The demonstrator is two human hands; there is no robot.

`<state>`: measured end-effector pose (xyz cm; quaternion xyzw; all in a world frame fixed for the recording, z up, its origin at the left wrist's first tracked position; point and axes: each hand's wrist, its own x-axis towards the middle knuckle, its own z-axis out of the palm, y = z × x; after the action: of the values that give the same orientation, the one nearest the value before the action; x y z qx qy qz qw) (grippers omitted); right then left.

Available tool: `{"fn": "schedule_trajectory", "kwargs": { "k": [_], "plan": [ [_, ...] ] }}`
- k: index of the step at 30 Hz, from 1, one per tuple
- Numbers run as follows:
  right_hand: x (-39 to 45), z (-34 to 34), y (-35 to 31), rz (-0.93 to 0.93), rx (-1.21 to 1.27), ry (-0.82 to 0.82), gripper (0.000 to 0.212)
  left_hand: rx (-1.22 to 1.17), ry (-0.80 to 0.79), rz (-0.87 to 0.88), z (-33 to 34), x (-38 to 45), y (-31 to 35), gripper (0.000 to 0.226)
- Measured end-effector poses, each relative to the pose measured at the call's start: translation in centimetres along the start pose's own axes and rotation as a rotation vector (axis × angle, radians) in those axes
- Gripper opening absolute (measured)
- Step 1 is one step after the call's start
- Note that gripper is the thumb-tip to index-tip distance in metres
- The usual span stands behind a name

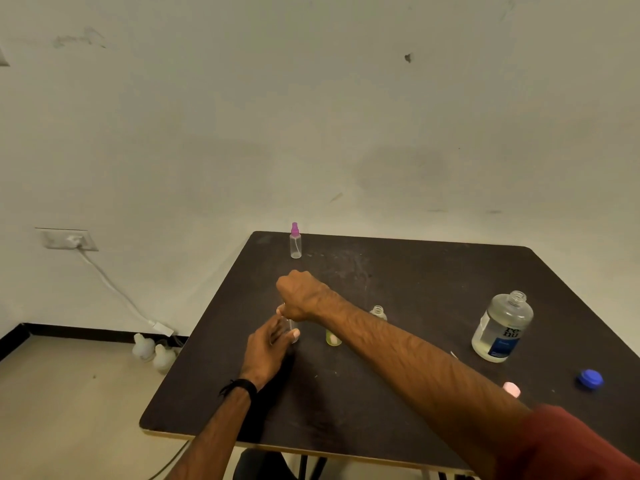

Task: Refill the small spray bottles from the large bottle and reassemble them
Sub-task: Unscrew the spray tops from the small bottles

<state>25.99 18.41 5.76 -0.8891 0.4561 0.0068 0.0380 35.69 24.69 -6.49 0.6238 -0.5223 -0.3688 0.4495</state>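
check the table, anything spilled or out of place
No spill shows. The big bottle stands upright but uncapped, its blue cap lying loose near the table's right edge, with a pink cap beside the arm. Both hands work on one small bottle.

Wall socket (71, 240), white floor jugs (154, 351)

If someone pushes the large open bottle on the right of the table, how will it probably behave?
The large bottle looks roughly half full of clear liquid, so it is probably fairly heavy and would slide rather than tip. Its neck is uncapped, with the blue cap lying apart, so a hard push might spill. The smooth plastic may be slippery.
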Motion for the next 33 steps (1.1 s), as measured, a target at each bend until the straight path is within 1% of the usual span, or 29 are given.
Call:
{"fn": "schedule_trajectory", "kwargs": {
  "k": [3,5,6,9,10,13,17,19,21,24,26,28,30,31,33],
  "plan": [
    [-0.2,-0.2,-0.2,0.006,0.049,0.016,0.020,0.007,0.008,0.020,0.1,0.1,-0.1,0.050],
    [-0.1,-0.2,-0.1,0.008,0.070,0.024,0.013,0.004,0.007,0.015,0.2,-0.1,0.0,0.051],
    [-0.1,-0.3,-0.1,0.009,0.080,0.025,0.013,0.001,0.008,0.010,0.2,-0.1,0.0,0.050],
    [-0.1,-0.4,0.3,0.013,0.117,0.046,0.013,-0.009,0.017,0.009,0.3,-0.2,0.2,0.037],
    [-0.1,-0.5,0.4,0.015,0.126,0.059,0.012,-0.014,0.018,0.010,0.3,-0.2,0.2,0.036],
    [-0.2,-1.0,1.1,0.032,0.170,0.113,0.011,-0.019,0.015,0.019,0.2,-0.3,0.3,0.046],
    [-1.6,-2.8,2.3,0.066,0.262,0.165,0.014,-0.009,0.021,0.028,0.1,-0.5,0.4,0.039],
    [-3.3,-4.1,3.2,0.090,0.324,0.236,0.015,-0.003,0.022,0.032,0.2,-0.5,0.5,0.037],
    [-5.5,-4.9,4.6,0.119,0.400,0.355,0.015,-0.004,0.023,0.032,0.2,-0.5,0.5,0.042],
    [-9.6,-5.1,7.0,0.181,0.487,0.620,0.012,-0.010,0.023,0.022,0.2,-0.6,0.5,0.048],
    [-12.8,-4.2,8.5,0.266,0.510,0.794,0.010,-0.016,0.024,0.016,0.1,-0.7,0.5,0.051],
    [-16.4,-2.5,9.9,0.360,0.515,0.915,0.013,-0.026,0.030,0.009,0.3,-0.7,0.6,0.053],
    [-19.7,0.2,10.9,0.455,0.507,0.968,0.017,-0.031,0.047,-0.004,0.5,-0.8,0.7,0.055],
    [-21.1,1.9,11.4,0.496,0.515,0.962,0.019,-0.029,0.054,-0.003,0.5,-0.9,0.8,0.055],
    [-23.7,5.5,12.0,0.568,0.540,0.902,0.022,-0.006,0.057,0.004,0.7,-0.9,0.9,0.055]
  ]
}}
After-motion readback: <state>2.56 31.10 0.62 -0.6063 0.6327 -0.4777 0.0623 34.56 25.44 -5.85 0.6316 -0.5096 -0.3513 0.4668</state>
